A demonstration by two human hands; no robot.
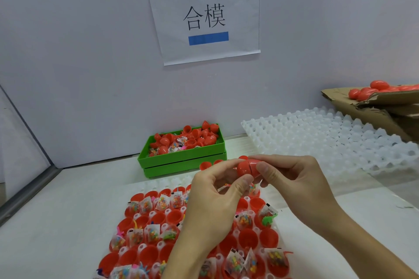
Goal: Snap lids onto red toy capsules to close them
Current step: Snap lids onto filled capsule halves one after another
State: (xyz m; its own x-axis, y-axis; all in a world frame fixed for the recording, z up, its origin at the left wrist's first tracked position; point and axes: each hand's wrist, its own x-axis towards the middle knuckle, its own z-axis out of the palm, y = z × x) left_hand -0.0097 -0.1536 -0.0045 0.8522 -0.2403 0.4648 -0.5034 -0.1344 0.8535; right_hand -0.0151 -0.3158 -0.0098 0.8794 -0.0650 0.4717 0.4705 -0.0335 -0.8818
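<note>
A red capsule is held in the air between both hands, above the far edge of a white tray of open red halves, a thin seam showing round its middle; the left hand pinches one end with thumb and curled fingers, the right hand pinches the other end the same way; many halves hold small packets of toys; beyond, near the counter's back edge, a green bin holds loose red pieces; a stack of white trays lies to the right, with a cardboard box of closed capsules at the far right corner.
</note>
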